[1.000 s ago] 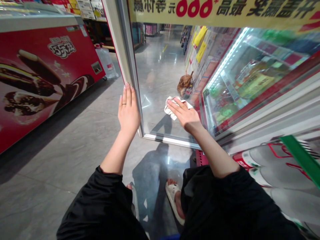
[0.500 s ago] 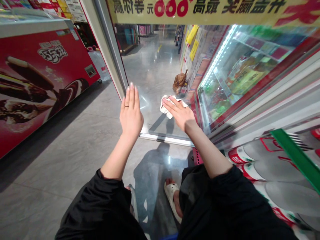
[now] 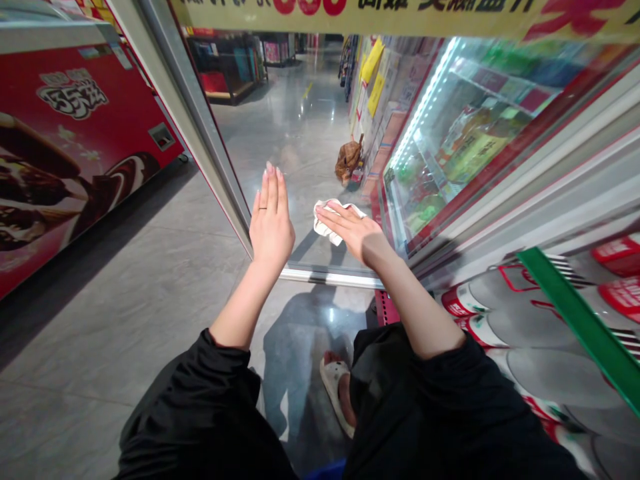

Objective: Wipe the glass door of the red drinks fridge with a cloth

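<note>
A glass door [image 3: 280,113] with a silver metal frame stands in front of me. My right hand [image 3: 353,233] lies over a crumpled white cloth [image 3: 325,230], its fingers stretched across it and keeping it against the lower part of the pane. My left hand [image 3: 273,217] is held flat with fingers straight, at the glass just right of the door's left frame. It holds nothing, and a ring is on one finger. Whether its palm touches the pane I cannot tell.
A red ice cream freezer [image 3: 90,127] stands on the left. Packs of large bottles [image 3: 535,313] with a green strip [image 3: 575,320] are close on the right. Behind the glass are a lit drinks fridge [image 3: 465,133] and a brown bag [image 3: 349,160]. A yellow banner [image 3: 350,19] crosses the top.
The view has shifted a little. My left hand has moved right, away from the door frame. My right hand and the cloth have shifted slightly left and down in the picture.
</note>
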`<state>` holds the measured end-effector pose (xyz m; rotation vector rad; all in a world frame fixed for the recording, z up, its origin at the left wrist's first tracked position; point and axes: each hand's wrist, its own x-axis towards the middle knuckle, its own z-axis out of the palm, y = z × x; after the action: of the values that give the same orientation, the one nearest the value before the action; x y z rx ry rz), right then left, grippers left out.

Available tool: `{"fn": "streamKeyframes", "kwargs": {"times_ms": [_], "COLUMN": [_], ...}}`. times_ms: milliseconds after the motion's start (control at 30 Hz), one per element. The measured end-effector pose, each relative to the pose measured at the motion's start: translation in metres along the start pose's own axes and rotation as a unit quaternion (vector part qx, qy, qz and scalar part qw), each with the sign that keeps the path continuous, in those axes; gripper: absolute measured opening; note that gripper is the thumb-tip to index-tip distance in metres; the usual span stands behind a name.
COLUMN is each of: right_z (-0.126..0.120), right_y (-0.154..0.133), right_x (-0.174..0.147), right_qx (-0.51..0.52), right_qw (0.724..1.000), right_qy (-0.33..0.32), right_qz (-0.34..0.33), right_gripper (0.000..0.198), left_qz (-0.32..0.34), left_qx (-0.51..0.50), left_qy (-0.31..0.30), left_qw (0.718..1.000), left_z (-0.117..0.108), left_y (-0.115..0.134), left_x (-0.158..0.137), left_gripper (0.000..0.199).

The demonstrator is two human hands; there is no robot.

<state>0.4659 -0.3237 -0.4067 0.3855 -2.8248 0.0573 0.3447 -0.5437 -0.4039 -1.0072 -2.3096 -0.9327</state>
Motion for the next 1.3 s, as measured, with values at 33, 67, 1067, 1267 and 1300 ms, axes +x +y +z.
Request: {"fn": "streamKeyframes", "kwargs": {"times_ms": [33, 67, 1067, 1267, 1300], "right_z": [0.001, 0.003, 0.012, 0.002, 0.001], "right_y": [-0.003, -0.005, 0.022, 0.036, 0.037], "right_x": [0.004, 0.007, -0.031, -0.053, -0.055], "right_qx": [-0.001, -0.002, -0.066, -0.074, -0.075], "right_qw": [1.0, 1.0, 0.989, 0.987, 0.984], "right_qy": [0.002, 0.002, 0.115, 0.129, 0.142], "right_qz": [0.001, 0.003, 0.066, 0.066, 0.08], "right_gripper": [0.092, 0.093, 0.079, 0.066, 0.066], "left_qz": [-0.002, -0.003, 0.001, 0.004, 0.005], "left_qx": [-0.017, -0.032, -0.036, -0.014, -0.012], "left_qy": [0.004, 0.008, -0.007, -0.006, -0.009], "left_qw": [1.0, 0.999, 0.999, 1.0, 1.0], "left_z": [0.002, 0.003, -0.003, -0.004, -0.004], "left_y": [-0.001, -0.002, -0.006, -0.007, -0.007], "left_x": [0.0, 0.0, 0.002, 0.002, 0.002], "left_gripper": [0.077, 0.076, 0.077, 0.078, 0.079]}}
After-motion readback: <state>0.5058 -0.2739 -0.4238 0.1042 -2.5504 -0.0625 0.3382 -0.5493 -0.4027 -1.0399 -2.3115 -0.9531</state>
